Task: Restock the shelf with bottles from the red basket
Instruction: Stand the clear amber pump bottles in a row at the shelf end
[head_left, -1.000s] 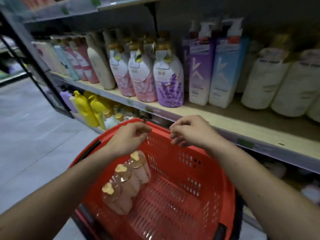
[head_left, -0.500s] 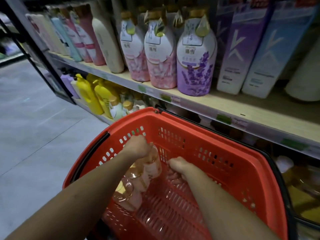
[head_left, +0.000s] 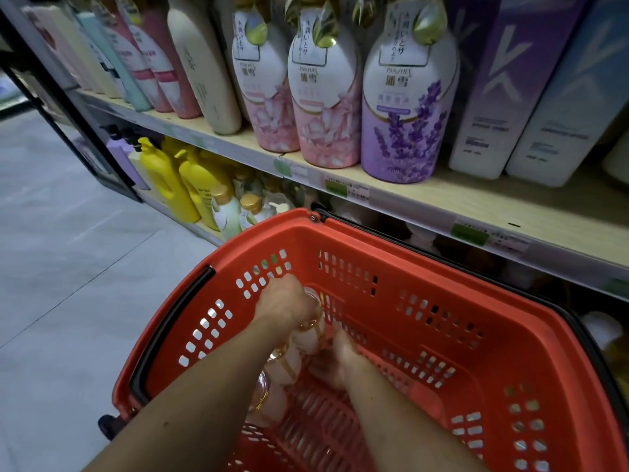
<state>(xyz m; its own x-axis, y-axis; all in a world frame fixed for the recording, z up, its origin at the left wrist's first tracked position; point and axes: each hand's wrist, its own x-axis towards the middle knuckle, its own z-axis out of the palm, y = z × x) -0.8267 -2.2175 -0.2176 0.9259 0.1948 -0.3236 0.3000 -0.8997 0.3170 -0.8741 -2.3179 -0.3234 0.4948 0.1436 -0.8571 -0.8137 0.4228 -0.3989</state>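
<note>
Both your hands are down in the red basket (head_left: 401,240). Your left hand (head_left: 289,303) grips the farthest pink bottle (head_left: 311,337); whether your right hand (head_left: 335,364) is curled or spread, I cannot tell.

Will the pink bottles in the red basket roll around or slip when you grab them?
The pink bottles look rounded and lie on their sides, so they would probably roll. Their shiny surface may be slippery. The left hand is on the top one.
</note>
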